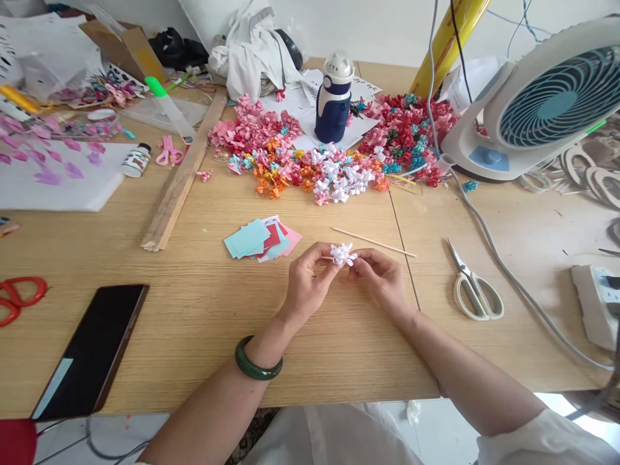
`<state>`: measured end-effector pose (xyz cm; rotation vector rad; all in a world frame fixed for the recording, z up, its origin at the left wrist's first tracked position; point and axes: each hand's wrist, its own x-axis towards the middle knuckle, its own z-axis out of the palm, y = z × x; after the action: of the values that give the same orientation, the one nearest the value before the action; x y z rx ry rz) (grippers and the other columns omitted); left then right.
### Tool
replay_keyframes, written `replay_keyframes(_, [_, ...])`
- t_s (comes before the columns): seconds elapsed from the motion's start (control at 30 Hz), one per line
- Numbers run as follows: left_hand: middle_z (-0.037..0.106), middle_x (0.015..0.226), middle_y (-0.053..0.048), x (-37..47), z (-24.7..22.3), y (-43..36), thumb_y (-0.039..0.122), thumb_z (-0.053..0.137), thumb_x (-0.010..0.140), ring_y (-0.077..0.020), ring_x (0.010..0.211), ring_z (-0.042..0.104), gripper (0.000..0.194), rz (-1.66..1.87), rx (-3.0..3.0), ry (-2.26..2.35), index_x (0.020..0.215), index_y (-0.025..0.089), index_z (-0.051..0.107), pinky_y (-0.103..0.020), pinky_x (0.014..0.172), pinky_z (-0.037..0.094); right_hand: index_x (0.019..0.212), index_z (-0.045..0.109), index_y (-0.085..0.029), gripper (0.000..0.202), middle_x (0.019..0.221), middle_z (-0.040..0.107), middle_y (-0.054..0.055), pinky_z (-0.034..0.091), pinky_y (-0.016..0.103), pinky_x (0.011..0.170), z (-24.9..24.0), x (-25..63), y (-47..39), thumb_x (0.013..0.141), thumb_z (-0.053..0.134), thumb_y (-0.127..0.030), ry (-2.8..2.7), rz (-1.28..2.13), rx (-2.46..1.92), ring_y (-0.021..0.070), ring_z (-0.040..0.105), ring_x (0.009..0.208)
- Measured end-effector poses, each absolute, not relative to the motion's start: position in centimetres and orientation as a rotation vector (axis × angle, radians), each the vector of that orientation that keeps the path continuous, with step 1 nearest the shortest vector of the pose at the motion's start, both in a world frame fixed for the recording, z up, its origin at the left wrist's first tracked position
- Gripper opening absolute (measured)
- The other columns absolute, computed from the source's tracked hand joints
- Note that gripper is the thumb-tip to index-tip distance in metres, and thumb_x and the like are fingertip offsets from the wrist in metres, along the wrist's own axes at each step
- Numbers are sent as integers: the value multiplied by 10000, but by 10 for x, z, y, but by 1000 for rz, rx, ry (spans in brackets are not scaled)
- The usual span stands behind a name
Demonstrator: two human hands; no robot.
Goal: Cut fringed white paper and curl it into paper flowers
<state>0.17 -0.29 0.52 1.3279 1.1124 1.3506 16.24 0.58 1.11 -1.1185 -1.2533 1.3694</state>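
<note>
Shaping the petals of a white flower (pixel 343 254) appears to be the step in hand. The flower is held over the table (pixel 203 349) between the 2 hands, to the right of the stacked paper sheets (pixel 249 237) and on the near side of the thin stick (pixel 374 241). The left hand (pixel 309 281) acts as the support: its fingers are closed on the flower's left side. The fingers of the right hand (pixel 383 278) are pinched together on its right edge; the exact point of contact is too small to tell.

For the next move, use the left grip as the fixed support. Work the right fingers on 1 petal at a time with light pressure; the petals look thin and could crease or pull loose if forced. Rotate the flower slightly to expose each petal.

The thin stick lies diagonally just beyond the hands, within easy reach. The scissors (pixel 477 290) lie to the right, blades pointing far, untouched. On the far part of the table, the pile of coloured flowers (pixel 283 129) includes similar white pieces (pixel 346 177) along its near edge.
</note>
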Motion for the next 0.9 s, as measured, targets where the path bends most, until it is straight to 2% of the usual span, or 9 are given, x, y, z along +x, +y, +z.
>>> replay_keyframes(0.13, [720,921,-41,4,6,-4,360,708,851,-162,790,708,186,1318,1260,1075,918,189,687,-248,679,583,992,731,-268,141,1063,660,47,588,303,728,18,167,4,877,703,-346,-1384,1202,-1018,171,634,902])
replay_keyframes(0.2, [727,888,-38,6,6,-3,374,737,817,-168,761,716,218,1312,1152,1048,896,180,675,-269,679,600,1011,735,-280,140,1095,640,57,587,304,762,20,168,3,891,688,-333,-1480,1147,-997,192,613,1001])
replay_keyframes(0.33, [752,868,-41,10,4,0,391,784,752,-191,803,723,258,1255,945,1021,848,168,694,-325,743,620,1013,730,-267,142,1112,646,58,584,287,761,17,167,4,897,678,-331,-1474,1186,-1047,191,620,1026])
replay_keyframes(0.57, [770,916,-38,6,1,0,335,765,789,-191,896,717,163,1242,1021,1053,852,188,733,-328,874,564,993,717,-231,204,1061,682,49,596,288,703,15,161,5,842,731,-367,-1292,1378,-1113,148,652,811])
replay_keyframes(0.77, [768,1034,-46,4,3,-3,268,746,794,-230,1140,664,93,1316,1103,1087,872,218,757,-396,1045,490,926,713,-187,243,695,666,-2,586,300,648,13,161,4,842,732,-415,-1261,1620,-1070,132,649,611])
replay_keyframes(0.83, [773,1018,-43,5,5,-2,264,740,796,-223,1118,674,89,1302,1072,1065,870,217,758,-383,1029,500,851,713,-172,270,694,674,9,596,312,636,13,161,4,845,726,-441,-1251,1728,-1024,141,665,602])
replay_keyframes(0.9, [776,959,-35,7,6,-1,280,744,793,-207,1014,704,84,1276,1018,1050,834,207,748,-348,942,541,806,716,-165,294,690,675,9,599,307,608,12,160,4,839,729,-457,-1232,1764,-990,139,665,583])
